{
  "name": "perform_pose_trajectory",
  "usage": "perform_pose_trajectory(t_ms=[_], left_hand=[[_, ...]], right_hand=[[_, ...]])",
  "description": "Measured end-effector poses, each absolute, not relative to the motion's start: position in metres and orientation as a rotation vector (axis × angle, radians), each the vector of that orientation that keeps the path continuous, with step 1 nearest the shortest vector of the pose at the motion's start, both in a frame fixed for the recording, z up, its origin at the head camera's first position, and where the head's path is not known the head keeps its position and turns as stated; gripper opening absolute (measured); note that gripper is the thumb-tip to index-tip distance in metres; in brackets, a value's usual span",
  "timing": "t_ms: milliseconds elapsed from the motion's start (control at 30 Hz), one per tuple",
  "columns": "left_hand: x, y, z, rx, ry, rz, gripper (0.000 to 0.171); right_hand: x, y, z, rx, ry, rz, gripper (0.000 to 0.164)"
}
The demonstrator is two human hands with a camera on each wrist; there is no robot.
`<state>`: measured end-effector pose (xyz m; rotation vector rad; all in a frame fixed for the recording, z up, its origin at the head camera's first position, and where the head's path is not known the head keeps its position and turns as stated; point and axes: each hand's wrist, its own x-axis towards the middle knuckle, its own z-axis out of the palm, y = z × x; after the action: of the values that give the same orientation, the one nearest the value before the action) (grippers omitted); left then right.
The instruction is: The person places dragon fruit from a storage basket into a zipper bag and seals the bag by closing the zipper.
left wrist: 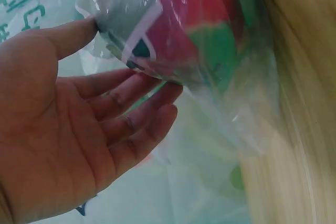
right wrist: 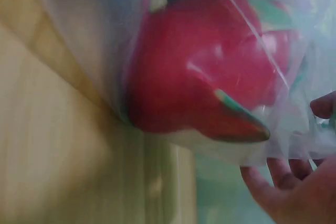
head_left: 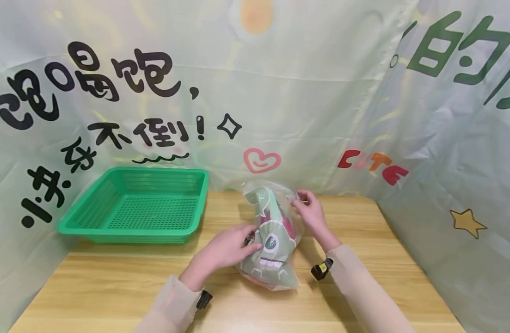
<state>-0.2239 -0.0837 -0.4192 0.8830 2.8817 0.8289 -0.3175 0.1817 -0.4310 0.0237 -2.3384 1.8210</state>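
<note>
A translucent plastic bag (head_left: 275, 240) printed with a pale green cartoon face stands on the table in the head view. Through its film shows a red fruit with green scales, like a dragon fruit (right wrist: 194, 61); print hides part of it. My left hand (head_left: 227, 247) holds the bag's left side, thumb on the front and fingers curved round the edge. In the left wrist view, thumb and fingertips of that hand (left wrist: 79, 108) touch the film. At the upper right, my right hand (head_left: 310, 212) pinches the bag's edge near its top.
A green plastic basket (head_left: 200, 203) with perforated sides stands left of the bag. The wooden table (head_left: 363, 259) runs back to a printed fabric backdrop (head_left: 313, 115), which also closes off the left and right sides.
</note>
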Motion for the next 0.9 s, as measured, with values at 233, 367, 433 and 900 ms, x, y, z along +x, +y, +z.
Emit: perform_pose_trajectory(t_ms=[233, 367, 433, 900], left_hand=[[-0.203, -0.077, -0.416, 0.815, 2.944, 0.734, 0.065], [-0.198, -0.074, -0.416, 0.817, 3.0, 0.64, 0.063], [-0.198, -0.075, -0.417, 0.82, 3.013, 0.625, 0.062], [-0.198, -0.149, -0.401, 0.628, 3.395, 0.607, 0.076]], right_hand=[[-0.338, 0.186, -0.428, 0.052, -2.305, 1.946, 0.041], [-0.347, 0.188, -0.425, -0.002, -2.266, 2.027, 0.037], [-0.349, 0.188, -0.424, -0.029, -2.279, 2.036, 0.04], [-0.31, 0.216, -0.402, 0.182, -2.417, 1.522, 0.066]])
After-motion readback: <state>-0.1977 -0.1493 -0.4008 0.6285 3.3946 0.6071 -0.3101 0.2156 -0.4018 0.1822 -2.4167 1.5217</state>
